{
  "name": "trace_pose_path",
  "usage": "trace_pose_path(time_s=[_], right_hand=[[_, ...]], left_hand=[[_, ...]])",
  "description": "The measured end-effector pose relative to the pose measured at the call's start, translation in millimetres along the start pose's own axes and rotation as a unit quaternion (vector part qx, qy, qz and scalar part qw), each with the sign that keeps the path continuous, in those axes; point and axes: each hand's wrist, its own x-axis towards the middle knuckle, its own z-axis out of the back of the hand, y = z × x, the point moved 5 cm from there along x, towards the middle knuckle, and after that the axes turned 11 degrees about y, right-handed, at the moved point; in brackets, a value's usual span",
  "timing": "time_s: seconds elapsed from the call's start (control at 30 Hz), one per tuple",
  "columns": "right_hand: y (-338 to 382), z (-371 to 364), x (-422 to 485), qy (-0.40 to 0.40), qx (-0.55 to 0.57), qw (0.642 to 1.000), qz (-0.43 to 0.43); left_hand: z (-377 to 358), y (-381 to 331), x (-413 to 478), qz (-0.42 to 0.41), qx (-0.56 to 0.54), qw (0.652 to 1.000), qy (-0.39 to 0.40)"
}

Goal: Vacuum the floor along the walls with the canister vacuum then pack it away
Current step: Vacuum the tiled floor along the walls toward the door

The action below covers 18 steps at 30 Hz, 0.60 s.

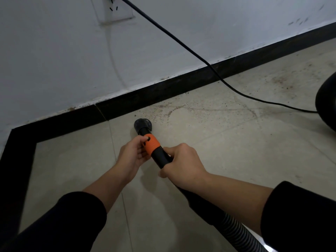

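Note:
A black vacuum wand [160, 157] with an orange collar [152, 144] points down at the tiled floor. Its round black nozzle [143, 125] rests on the tile just in front of the black skirting board [163, 91]. My left hand [132, 154] holds the orange collar from the left, thumb on top. My right hand [183, 165] grips the black tube just behind the collar. The ribbed hose [241, 231] runs back under my right arm. Part of the black canister [326, 104] shows at the right edge.
A black power cord [181, 44] runs from the wall socket [113, 8] at the top down across the floor to the canister. Grit and dust [174, 110] lie scattered right of the nozzle. The skirting turns a corner at the left [16, 135].

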Motion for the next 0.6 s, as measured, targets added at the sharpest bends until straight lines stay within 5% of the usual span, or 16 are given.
trace_pose_path(time_s=[0.6], right_hand=[[-7.1, 6.9, 2.1, -0.003, 0.031, 0.999, -0.01]], left_hand=[[-16.6, -3.5, 4.5, -0.015, 0.02, 0.999, -0.028]])
